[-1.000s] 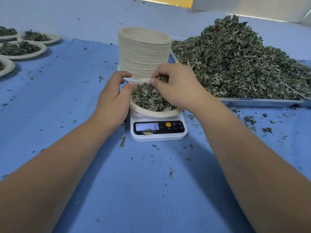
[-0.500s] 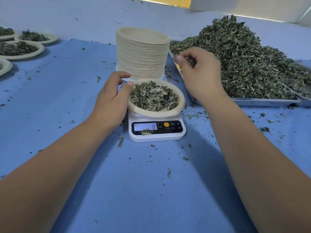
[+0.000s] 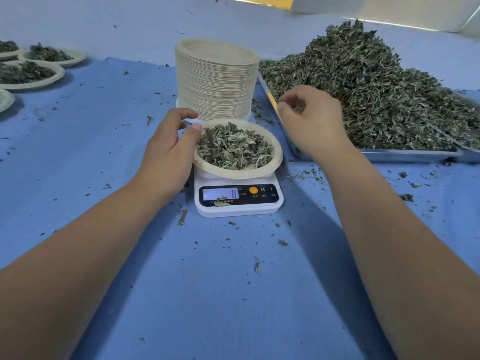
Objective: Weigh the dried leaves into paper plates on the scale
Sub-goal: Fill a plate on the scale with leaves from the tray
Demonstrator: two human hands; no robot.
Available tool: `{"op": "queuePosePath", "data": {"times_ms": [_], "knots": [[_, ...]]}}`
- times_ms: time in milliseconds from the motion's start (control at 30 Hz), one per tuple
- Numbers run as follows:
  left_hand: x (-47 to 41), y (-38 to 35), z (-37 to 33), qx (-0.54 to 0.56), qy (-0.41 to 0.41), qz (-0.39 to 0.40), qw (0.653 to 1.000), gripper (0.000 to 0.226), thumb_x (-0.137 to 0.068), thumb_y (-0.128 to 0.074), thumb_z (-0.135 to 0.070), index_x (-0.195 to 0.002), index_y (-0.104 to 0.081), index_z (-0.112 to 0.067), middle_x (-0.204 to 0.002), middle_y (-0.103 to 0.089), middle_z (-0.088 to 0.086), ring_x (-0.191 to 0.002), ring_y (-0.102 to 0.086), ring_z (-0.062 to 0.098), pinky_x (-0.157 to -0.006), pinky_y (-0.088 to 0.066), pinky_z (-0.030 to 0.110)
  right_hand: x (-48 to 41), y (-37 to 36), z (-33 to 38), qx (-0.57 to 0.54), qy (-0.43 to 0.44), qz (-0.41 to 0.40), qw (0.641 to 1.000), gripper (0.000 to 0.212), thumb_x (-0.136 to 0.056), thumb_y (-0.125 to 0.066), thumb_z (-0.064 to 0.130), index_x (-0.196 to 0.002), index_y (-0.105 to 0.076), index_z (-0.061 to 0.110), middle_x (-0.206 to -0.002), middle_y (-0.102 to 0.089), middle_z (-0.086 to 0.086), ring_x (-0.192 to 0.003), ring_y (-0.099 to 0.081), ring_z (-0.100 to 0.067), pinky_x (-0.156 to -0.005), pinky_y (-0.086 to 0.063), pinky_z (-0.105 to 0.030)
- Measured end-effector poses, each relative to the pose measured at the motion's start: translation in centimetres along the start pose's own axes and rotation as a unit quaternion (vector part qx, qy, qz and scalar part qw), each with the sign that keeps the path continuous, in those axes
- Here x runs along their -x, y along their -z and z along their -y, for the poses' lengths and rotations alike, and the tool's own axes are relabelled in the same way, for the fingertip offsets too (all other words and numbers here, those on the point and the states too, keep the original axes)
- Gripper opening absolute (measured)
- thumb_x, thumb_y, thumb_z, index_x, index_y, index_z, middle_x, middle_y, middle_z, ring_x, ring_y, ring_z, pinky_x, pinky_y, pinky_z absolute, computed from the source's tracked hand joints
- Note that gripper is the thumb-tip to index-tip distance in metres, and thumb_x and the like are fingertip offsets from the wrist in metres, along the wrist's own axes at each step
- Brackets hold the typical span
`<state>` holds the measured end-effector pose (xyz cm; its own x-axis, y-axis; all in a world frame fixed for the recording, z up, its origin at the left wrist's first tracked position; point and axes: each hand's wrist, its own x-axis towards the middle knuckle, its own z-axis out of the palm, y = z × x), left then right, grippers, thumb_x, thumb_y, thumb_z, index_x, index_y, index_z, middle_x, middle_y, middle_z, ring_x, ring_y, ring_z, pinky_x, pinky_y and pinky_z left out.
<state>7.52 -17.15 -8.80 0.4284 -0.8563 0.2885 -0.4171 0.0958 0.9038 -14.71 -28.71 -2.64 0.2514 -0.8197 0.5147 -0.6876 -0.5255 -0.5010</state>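
herb packing workroom: blue-covered bench (image 3: 104, 152), heaped leaf tray (image 3: 405, 154), plate stack (image 3: 217, 81), scale (image 3: 237, 201).

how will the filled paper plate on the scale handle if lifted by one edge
The paper plate is probably very light: the scale shows 8. Its thin rim may flex under a one-sided grip. The loose leaves would likely spill if it tilts.
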Motion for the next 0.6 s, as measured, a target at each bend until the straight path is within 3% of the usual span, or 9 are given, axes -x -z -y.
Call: {"op": "queuePosePath", "data": {"times_ms": [67, 200, 300, 400, 500, 600], "knots": [[0.1, 0.0, -0.1, 0.001, -0.002, 0.001, 1.000, 0.033, -0.087, -0.040, -0.060, -0.116, -0.054, -0.053, -0.127, -0.057, -0.014, -0.112, -0.050, -0.011, -0.088, -0.036, 0.018, 0.6, -0.4, 1.6, -0.041, 0.041, 0.050, 0.997, 0.016, -0.096, -0.060, 0.033, -0.106, -0.071, 0.028, -0.088, -0.063, 0.024, -0.068, -0.052, 0.014, -0.067, -0.039, -0.009], [0.2, 0.0, -0.3, 0.003, -0.002, 0.002, 1.000, 0.035, -0.082, -0.039, -0.065, -0.113, -0.054, -0.055, -0.120, -0.057, -0.020, -0.104, -0.051, -0.015, -0.085, -0.037, 0.018, 1.6, -0.8, 4.0, -0.071, 0.082, 0.119, 0.987, 0.020, -0.096, -0.061, 0.044, -0.109, -0.071, 0.033, -0.081, -0.055, 0.031, -0.078, -0.056, 0.003, -0.066, -0.041, -0.010], [0.2, -0.1, -0.5, 0.009, -0.008, -0.008, 1.000, 0.031, -0.087, -0.041, -0.058, -0.113, -0.056, -0.050, -0.113, -0.061, -0.020, -0.102, -0.055, -0.011, -0.086, -0.039, 0.022, 1.1, -1.0, 5.5, -0.029, 0.108, 0.188, 0.976, 0.027, -0.095, -0.059, 0.052, -0.114, -0.070, 0.035, -0.086, -0.058, 0.027, -0.078, -0.055, 0.005, -0.066, -0.038, -0.014], [0.2, 0.0, -0.6, 0.021, -0.010, -0.030, 0.999, 0.028, -0.092, -0.041, -0.050, -0.112, -0.060, -0.046, -0.107, -0.062, -0.017, -0.099, -0.056, -0.005, -0.086, -0.041, 0.025, 0.4, -1.3, 6.7, 0.030, 0.127, 0.249, 0.960, 0.035, -0.093, -0.059, 0.059, -0.115, -0.068, 0.033, -0.107, -0.065, 0.017, -0.086, -0.055, 0.005, -0.074, -0.040, -0.016], [0.2, 0.2, -0.8, 0.038, -0.001, -0.045, 0.998, 0.029, -0.091, -0.041, -0.048, -0.110, -0.062, -0.042, -0.095, -0.059, -0.021, -0.084, -0.053, -0.011, -0.079, -0.040, 0.022, -0.1, -1.8, 7.6, 0.045, 0.113, 0.282, 0.952, 0.035, -0.090, -0.065, 0.056, -0.113, -0.068, 0.029, -0.111, -0.067, 0.011, -0.102, -0.060, -0.007, -0.090, -0.048, -0.027], [0.2, 0.3, -0.9, 0.058, 0.001, -0.048, 0.997, 0.032, -0.091, -0.041, -0.045, -0.113, -0.063, -0.036, -0.106, -0.061, -0.023, -0.089, -0.054, -0.017, -0.086, -0.046, 0.025, -0.4, -2.0, 7.9, 0.031, 0.110, 0.278, 0.954, 0.019, -0.090, -0.072, 0.040, -0.100, -0.072, 0.024, -0.095, -0.069, 0.010, -0.090, -0.063, -0.006, -0.082, -0.050, -0.026]]}}
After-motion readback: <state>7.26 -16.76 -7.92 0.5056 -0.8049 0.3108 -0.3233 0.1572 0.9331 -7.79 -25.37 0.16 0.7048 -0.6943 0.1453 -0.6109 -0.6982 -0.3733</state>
